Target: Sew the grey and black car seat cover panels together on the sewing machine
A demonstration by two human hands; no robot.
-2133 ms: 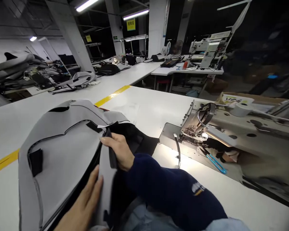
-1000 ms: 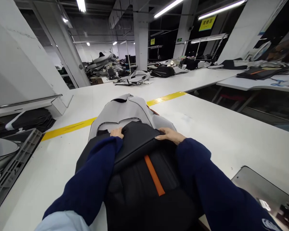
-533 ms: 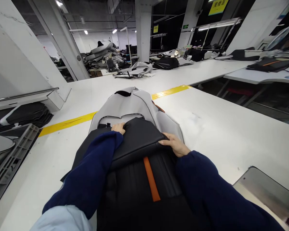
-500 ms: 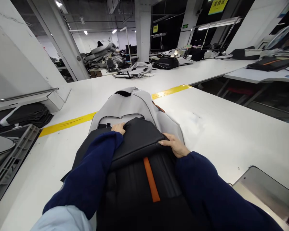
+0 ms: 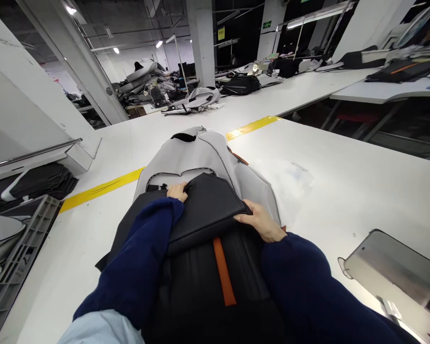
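A grey backpack shell [image 5: 186, 153] lies on the white table, with a curved opening across its middle. Black backpack panel [image 5: 211, 200] is folded over at its near side, and an orange strip [image 5: 224, 272] runs down the black fabric below the fold. At the upper edge of the panel, beside the opening, my left hand [image 5: 177, 191] is closed with its fingers curled on the fabric; the fingertips are partly hidden. My right hand [image 5: 263, 220] pinches the right corner of the fold between thumb and fingers.
A sewing machine [image 5: 397, 277] stands at the lower right. Stacked black pieces [image 5: 46, 184] and a grey plastic crate [image 5: 32, 239] are at the left. Yellow tape [image 5: 103, 188] crosses the white table [image 5: 337, 181]. More bag parts [image 5: 197, 99] lie along the back.
The view has tilted down and turned slightly, showing more of the sewing machine. The right corner of the black fold has shifted slightly within my right hand; both hands keep their hold.
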